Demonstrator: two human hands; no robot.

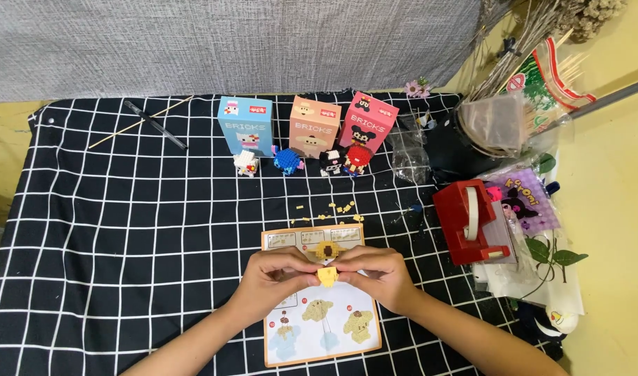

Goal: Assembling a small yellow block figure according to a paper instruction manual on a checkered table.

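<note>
Both my hands meet over an instruction sheet (333, 327) lying on the black-and-white checked cloth (124, 230). My left hand (274, 278) and my right hand (382, 273) pinch a small yellow brick piece (327, 276) between their fingertips. A brown and yellow brick part (328, 250) rests on the sheet just beyond my fingers. Several tiny yellow bricks (336, 209) lie scattered on the cloth past the sheet.
Three upright boxes, blue (245, 125), peach (313, 127) and pink (368, 122), stand at the back with several small brick figures (288, 161) in front. A red tape dispenser (470, 221), plastic bags (411, 154) and dried stems (521, 42) crowd the right side. A black pen (154, 124) lies far left.
</note>
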